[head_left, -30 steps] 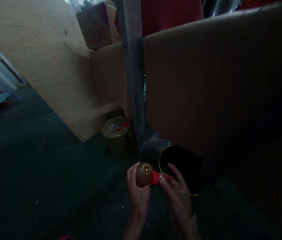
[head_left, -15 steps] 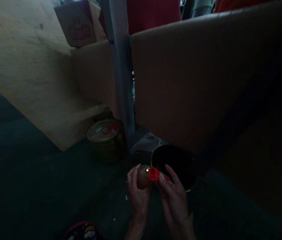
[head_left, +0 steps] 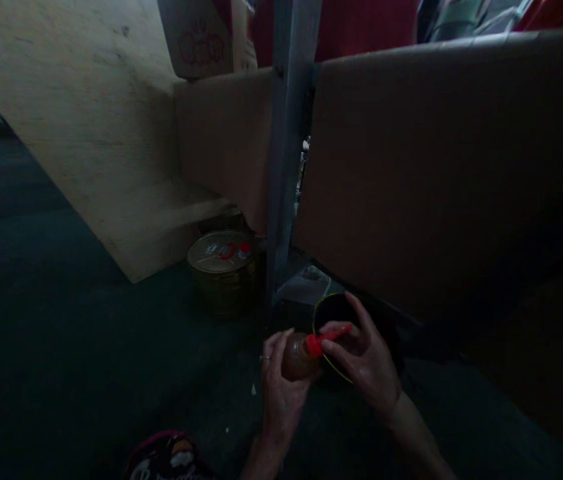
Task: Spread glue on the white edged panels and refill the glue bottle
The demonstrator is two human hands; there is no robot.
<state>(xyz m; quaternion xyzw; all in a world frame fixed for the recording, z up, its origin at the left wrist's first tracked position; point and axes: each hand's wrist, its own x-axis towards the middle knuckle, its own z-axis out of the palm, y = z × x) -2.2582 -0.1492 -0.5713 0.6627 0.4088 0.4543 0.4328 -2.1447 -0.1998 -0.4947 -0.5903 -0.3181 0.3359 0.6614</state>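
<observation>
My left hand is wrapped round a small rounded bottle with brownish contents, tilted with its neck to the right. On the bottle's mouth sits a red nozzle cap, its narrow tip pointing up and right. The fingers of my right hand pinch this cap, thumb below and fingers above, with the index finger raised. Right behind the hands is a dark bucket with a yellowish rim, partly covered by my right hand.
A round tin drum with a red cap stands left of a metal post. Brown board panels hang on both sides of the post. A pale plywood sheet leans at left, near a printed carton. Small scraps lie on the dark floor.
The red cap, held beside the open bottle mouth before, is now on the bottle's neck. My right hand has turned over it. The whole view has shifted, moving the scene rightward.
</observation>
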